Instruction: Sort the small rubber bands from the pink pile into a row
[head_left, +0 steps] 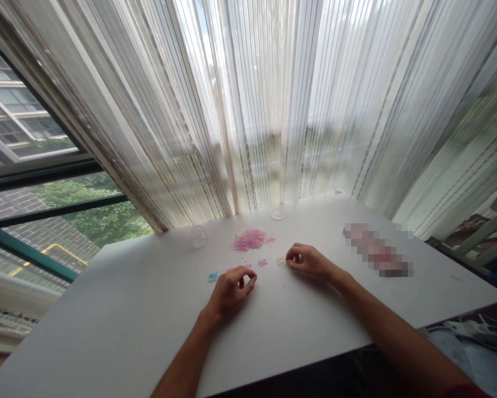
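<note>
My left hand [234,290] rests on the white table [148,326] with thumb and forefinger pinched together; whatever is between them, if anything, is too small to make out. It partly covers a pink piece [230,270]. A small blue piece [213,276] lies just left of it. My right hand [309,261] is closed in a pinch at the edge of a small pale yellow piece [280,259], which lies flat on the table. Between the hands lies a small pinkish-purple piece [262,262]. Beyond them is a heap of thin pink and purple bits [250,239].
Two clear round containers or lids stand near the back edge, one on the left [198,237] and one mid-table [277,214]. A blurred-out pinkish object [376,251] lies to the right. Sheer striped curtains [265,110] hang behind the table, beside an open window [57,215].
</note>
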The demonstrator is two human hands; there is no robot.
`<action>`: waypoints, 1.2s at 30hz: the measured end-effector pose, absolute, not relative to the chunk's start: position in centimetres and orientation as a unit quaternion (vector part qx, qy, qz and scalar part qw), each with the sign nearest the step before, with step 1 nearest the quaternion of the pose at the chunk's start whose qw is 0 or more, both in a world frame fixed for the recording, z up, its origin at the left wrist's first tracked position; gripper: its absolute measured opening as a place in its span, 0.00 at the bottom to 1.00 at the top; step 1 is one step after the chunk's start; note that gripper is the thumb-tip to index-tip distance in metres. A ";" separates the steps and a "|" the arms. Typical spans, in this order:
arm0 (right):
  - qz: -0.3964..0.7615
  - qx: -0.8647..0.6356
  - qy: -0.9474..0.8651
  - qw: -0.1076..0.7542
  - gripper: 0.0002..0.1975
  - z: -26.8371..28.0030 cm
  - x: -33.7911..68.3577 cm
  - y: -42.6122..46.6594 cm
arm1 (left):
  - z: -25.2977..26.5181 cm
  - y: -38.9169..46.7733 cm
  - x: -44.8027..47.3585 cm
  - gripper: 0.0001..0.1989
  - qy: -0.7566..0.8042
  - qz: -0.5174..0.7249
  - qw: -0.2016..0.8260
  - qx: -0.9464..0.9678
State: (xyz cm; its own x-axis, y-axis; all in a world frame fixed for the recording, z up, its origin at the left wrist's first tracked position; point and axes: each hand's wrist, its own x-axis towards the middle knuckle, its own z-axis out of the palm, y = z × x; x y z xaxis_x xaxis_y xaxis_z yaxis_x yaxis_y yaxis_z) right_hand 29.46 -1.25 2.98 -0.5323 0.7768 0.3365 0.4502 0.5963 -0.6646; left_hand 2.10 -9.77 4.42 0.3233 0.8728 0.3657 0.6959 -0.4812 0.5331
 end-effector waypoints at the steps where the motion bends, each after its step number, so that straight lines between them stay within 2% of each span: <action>1: 0.261 -0.369 -0.836 0.311 0.04 2.9 29.4 -1.3 | 4.4 -9.8 2.1 0.05 0.490 0.313 0.141 0.801; 8: 0.249 -0.366 -0.835 0.326 0.05 3.0 29.2 -1.4 | 4.2 -9.8 2.0 0.06 0.490 0.314 0.144 0.800; 13: 0.253 -0.349 -0.840 0.328 0.14 3.0 28.7 -1.8 | 4.6 -9.6 1.8 0.07 0.495 0.356 0.146 0.780; 16: 0.253 -0.356 -0.835 0.335 0.12 2.8 28.4 -1.6 | 6.2 -8.9 1.2 0.10 0.512 0.366 0.142 0.764; 20: 0.247 -0.369 -0.823 0.355 0.08 2.5 28.1 -1.2 | 9.3 -6.0 -0.1 0.12 0.517 0.274 0.149 0.797; 23: 0.251 -0.374 -0.814 0.367 0.08 2.7 28.1 -1.2 | 10.6 -2.5 -1.2 0.13 0.548 0.226 0.112 0.798; 26: 0.263 -0.365 -0.820 0.354 0.09 3.0 28.4 -1.5 | 10.5 0.9 -2.0 0.14 0.599 0.119 0.068 0.789; 30: 0.283 -0.352 -0.832 0.321 0.15 3.2 28.6 -1.8 | 9.4 3.5 -2.1 0.14 0.616 0.077 0.056 0.782; 36: 0.276 -0.371 -0.826 0.323 0.10 2.9 28.3 -1.6 | 8.6 4.4 -1.7 0.14 0.619 0.035 0.045 0.783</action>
State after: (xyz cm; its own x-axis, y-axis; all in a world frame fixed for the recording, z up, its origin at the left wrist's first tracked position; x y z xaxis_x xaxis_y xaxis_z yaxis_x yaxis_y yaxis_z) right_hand 28.33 -1.60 2.87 -0.5164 0.7910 0.3280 0.4349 0.5722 -0.6953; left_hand -1.72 4.40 8.57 0.2316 0.9728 -0.0018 0.9665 -0.2299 0.1140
